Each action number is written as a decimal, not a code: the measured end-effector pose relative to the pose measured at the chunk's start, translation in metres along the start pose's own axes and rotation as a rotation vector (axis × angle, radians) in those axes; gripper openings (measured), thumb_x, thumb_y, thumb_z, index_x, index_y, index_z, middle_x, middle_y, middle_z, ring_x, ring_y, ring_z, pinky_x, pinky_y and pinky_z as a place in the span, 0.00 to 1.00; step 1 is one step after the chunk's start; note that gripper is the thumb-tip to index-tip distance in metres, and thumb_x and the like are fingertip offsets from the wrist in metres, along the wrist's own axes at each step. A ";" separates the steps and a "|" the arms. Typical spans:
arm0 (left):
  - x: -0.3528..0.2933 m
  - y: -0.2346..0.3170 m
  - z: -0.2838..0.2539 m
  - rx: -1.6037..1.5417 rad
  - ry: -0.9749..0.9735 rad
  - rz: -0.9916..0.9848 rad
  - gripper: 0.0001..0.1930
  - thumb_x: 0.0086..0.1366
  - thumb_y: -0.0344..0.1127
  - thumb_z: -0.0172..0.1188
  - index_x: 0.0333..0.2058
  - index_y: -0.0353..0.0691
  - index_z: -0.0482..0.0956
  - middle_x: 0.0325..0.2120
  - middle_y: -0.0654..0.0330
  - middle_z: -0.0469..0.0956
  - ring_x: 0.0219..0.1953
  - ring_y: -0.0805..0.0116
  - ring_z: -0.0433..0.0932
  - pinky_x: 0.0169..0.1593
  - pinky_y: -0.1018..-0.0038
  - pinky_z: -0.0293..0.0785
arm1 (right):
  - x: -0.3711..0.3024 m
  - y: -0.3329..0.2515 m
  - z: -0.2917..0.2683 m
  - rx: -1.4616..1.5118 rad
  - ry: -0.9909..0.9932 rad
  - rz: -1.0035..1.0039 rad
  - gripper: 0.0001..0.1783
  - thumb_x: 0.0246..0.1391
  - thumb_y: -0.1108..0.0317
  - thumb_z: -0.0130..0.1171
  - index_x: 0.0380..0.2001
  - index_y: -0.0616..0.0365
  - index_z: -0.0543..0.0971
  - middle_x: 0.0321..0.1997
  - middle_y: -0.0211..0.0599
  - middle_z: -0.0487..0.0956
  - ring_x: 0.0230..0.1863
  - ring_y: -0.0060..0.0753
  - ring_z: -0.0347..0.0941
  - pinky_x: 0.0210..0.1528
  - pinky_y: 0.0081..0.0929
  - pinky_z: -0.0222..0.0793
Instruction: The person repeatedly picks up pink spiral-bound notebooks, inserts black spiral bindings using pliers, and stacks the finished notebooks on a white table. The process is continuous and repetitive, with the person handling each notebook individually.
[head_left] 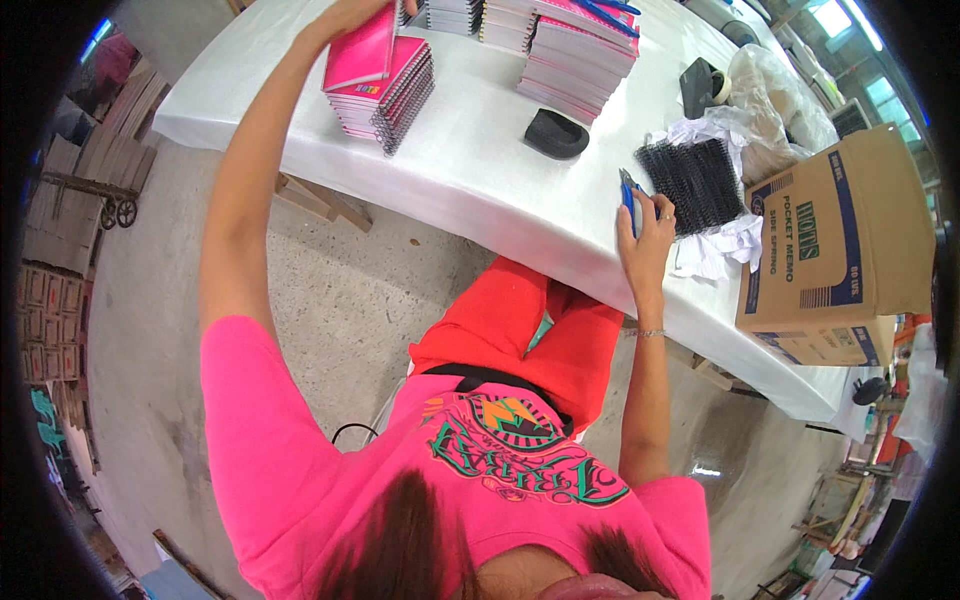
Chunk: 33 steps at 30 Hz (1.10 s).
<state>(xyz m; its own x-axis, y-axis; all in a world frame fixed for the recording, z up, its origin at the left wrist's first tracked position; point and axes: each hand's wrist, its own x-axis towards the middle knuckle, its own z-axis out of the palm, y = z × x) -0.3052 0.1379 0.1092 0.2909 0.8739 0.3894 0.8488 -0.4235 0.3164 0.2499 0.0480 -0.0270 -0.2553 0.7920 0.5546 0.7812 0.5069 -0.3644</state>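
At the top edge, my left hand [352,18] grips a pink-covered spiral notebook [362,52], tilted above a stack of similar notebooks [382,100]; the fingertips are partly out of view. My right hand [648,232] is closed around blue-handled pliers [628,192], whose metal jaws point away from me. Just right of it, a pile of black spiral binding coils [692,185] lies on crumpled white paper [708,258]. Between the two hands sits a black, rounded foam-like pad [556,135].
A taller notebook stack [575,70] stands at the far middle, with a blue-handled tool [608,14] on top. To the right are a cardboard box [840,250], a clear plastic bag [770,95] and a black tape dispenser [700,88]. The white-covered table's [470,180] near edge crosses before my lap.
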 end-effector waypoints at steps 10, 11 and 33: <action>0.005 0.054 0.045 -0.017 -0.084 -0.039 0.25 0.66 0.46 0.39 0.34 0.38 0.84 0.36 0.53 0.74 0.44 0.60 0.73 0.53 0.67 0.66 | -0.001 0.000 -0.002 -0.023 0.001 0.020 0.20 0.59 0.62 0.59 0.53 0.57 0.77 0.55 0.53 0.69 0.56 0.54 0.66 0.60 0.46 0.61; 0.004 0.054 0.048 -0.009 -0.081 -0.039 0.25 0.65 0.46 0.39 0.34 0.38 0.85 0.35 0.54 0.73 0.43 0.59 0.73 0.53 0.67 0.66 | -0.001 0.000 -0.001 -0.029 0.017 0.015 0.19 0.59 0.62 0.59 0.52 0.56 0.78 0.54 0.52 0.70 0.55 0.53 0.67 0.59 0.45 0.61; 0.026 0.076 0.055 -0.078 0.104 -0.110 0.27 0.68 0.56 0.45 0.49 0.41 0.83 0.40 0.55 0.74 0.45 0.61 0.73 0.55 0.68 0.67 | 0.056 -0.014 -0.021 0.123 0.147 -0.150 0.15 0.58 0.66 0.61 0.47 0.58 0.79 0.47 0.52 0.72 0.52 0.52 0.68 0.56 0.44 0.62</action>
<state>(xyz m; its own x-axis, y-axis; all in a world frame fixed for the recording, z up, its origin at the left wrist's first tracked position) -0.2086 0.1419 0.0954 0.1471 0.8886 0.4344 0.8353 -0.3469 0.4266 0.2364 0.0782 0.0248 -0.2701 0.6514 0.7091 0.6635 0.6596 -0.3532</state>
